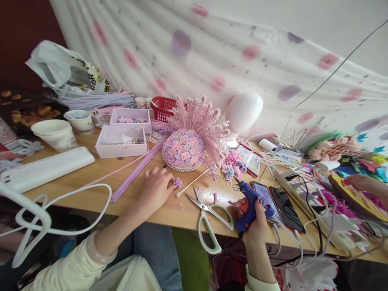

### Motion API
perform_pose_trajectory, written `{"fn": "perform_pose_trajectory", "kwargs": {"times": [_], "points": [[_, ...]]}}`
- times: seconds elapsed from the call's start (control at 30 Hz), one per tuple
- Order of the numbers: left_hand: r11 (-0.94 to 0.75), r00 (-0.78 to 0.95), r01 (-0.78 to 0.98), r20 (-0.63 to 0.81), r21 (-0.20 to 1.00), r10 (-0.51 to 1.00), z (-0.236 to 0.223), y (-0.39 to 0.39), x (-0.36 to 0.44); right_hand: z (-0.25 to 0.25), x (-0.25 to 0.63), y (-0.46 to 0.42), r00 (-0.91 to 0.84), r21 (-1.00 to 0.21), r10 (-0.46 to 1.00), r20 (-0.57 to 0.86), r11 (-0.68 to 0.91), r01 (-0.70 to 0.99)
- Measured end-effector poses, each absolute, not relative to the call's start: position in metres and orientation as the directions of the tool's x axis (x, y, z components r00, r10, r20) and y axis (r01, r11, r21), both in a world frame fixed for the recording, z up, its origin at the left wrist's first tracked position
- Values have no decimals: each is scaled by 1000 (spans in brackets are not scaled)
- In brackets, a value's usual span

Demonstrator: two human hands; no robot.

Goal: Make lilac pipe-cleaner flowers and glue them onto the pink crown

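My left hand [159,184] is low over the wooden table, its thumb and fingertips closed on a small purple fuzzy flower [177,182]. My right hand [257,222] is wrapped round the handle of a blue hot glue gun [249,199], its nozzle pointing up and left. Between the hands lie open scissors [203,207] with pale handles, jutting over the table edge. A thin wooden stick [192,182] rests just beyond them. Behind my left hand stands a dome of pink and lilac flowers [184,148], pearl-edged at its base, with pink fuzzy plumes [209,121] fanning above it.
Purple pipe cleaners [138,171] lie left of the dome, near two white boxes [121,150] of beads. Paper cups [54,133] stand farther left. A white foam head [245,111] is behind. Two phones [286,206] and a cabled power strip [315,206] sit right, where another person's hand [370,184] shows.
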State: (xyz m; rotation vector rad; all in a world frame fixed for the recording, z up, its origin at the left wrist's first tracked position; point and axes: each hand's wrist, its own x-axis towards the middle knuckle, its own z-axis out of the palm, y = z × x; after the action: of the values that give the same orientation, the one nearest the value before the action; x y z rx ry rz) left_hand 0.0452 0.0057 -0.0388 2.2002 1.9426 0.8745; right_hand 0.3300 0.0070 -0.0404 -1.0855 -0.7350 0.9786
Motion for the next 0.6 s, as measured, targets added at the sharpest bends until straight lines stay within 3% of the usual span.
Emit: {"fn": "perform_pose_trajectory", "kwargs": {"times": [0.4,0.47,0.53,0.6], "points": [[-321,30,784,483,532,875,-27,0,39,-33,327,0,223,-979,974,38,81,-187],[-461,111,789,644,406,757,-23,-4,35,-31,325,-4,265,-988,964,29,68,-140],[-567,215,804,801,180,558,-19,-9,30,-28,321,-9,288,-996,957,43,65,-69],[-585,298,811,862,-2,410,-16,-13,26,-22,316,-14,231,-997,970,81,77,25]]}}
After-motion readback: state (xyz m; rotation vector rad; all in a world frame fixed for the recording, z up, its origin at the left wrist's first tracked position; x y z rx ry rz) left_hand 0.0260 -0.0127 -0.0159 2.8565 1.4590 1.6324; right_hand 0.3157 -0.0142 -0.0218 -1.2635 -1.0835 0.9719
